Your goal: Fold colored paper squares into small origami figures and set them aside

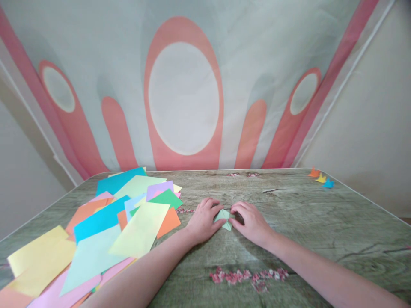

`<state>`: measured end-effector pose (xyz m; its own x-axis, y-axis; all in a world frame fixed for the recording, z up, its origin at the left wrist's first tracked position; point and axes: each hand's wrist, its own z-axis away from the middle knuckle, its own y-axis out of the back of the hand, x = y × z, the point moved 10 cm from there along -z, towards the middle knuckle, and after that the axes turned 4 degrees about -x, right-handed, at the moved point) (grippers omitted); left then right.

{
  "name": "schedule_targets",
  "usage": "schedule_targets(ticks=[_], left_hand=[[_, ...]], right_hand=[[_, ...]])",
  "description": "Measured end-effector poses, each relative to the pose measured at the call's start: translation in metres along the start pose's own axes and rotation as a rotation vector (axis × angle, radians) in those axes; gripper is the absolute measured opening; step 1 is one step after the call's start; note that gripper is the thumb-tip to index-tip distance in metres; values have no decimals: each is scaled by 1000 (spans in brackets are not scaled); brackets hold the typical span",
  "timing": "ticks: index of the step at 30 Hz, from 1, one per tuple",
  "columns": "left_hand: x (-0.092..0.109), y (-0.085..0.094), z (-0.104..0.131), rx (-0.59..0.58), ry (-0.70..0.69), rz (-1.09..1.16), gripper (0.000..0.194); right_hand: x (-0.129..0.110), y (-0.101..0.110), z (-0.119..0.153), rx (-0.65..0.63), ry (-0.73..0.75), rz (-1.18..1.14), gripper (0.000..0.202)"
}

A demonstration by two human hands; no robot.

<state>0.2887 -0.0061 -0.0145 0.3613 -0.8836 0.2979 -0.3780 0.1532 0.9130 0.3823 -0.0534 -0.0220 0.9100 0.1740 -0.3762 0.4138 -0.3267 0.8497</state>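
1. Left hand (204,219) grips the left side of the folded green paper (226,215), thumb on top.
2. It lies between both hands, about equally near, its near corner pointed; long axis unclear.
3. Right hand (252,222) holds its right edge with thumb and fingertips.

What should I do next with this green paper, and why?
Perhaps press the paper flatter: it looks folded and creased on the table, and the left hand and right hand are at its opposite sides, well placed to steady it.
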Motion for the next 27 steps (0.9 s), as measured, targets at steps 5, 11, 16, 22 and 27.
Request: schedule_targets(ticks=[5,11,16,22,27], left_hand=[[-1,3,0,34,-17,104,28],[-1,4,-1,45,-24,166,28],[-3,3,-2,13,5,227,29],[-8,3,-1,37,53,410,36],[-26,-5,-1,73,180,579,41]], right_hand=[[2,-2,0,10,6,3,15],[2,-1,0,-8,-10,-30,15],[2,-1,-1,-23,-11,-47,13],[4,-2,-1,-17,-12,-92,11],[6,0,-3,-5,-19,-228,8]])
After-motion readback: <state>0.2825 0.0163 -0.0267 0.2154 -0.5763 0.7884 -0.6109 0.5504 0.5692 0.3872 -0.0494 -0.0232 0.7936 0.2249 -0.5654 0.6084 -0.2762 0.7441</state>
